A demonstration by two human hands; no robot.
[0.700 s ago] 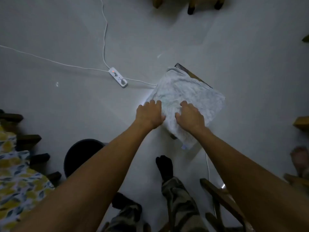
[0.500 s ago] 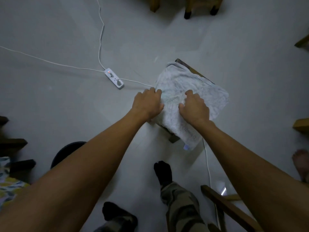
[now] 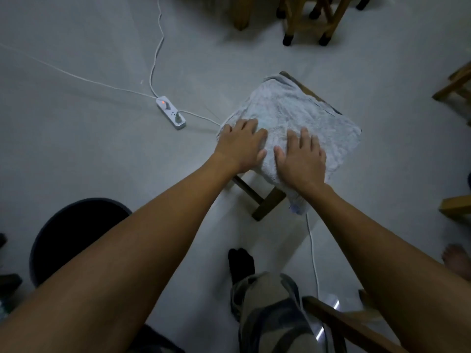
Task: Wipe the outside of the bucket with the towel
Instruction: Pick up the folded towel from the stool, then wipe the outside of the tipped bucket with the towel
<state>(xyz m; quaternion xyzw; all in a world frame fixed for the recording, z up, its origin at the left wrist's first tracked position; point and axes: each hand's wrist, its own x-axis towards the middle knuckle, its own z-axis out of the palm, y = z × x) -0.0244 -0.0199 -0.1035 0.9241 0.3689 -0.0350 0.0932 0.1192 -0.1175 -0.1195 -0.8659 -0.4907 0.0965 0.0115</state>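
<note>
A pale, crumpled towel point(image 3: 305, 113) is spread over the seat of a low wooden stool point(image 3: 267, 202), one corner hanging off the near edge. My left hand point(image 3: 242, 146) lies flat on the towel's left near part, fingers stretched out. My right hand point(image 3: 302, 159) rests palm down beside it, close to the near edge. Neither hand has cloth gathered in it. The dark round bucket point(image 3: 74, 225) stands on the floor at lower left, partly hidden behind my left forearm, well apart from the towel.
A white power strip point(image 3: 170, 112) with cables lies on the floor left of the stool; another cable point(image 3: 312, 240) runs under it. Wooden furniture legs point(image 3: 305, 21) stand at the top and right. My socked foot point(image 3: 240, 263), a chair frame point(image 3: 339, 324) and someone's bare foot point(image 3: 456, 258) are near.
Both hands had their fingers curled into the towel; now they lie flat and stretched out on it. The towel sits more smoothly over the stool.
</note>
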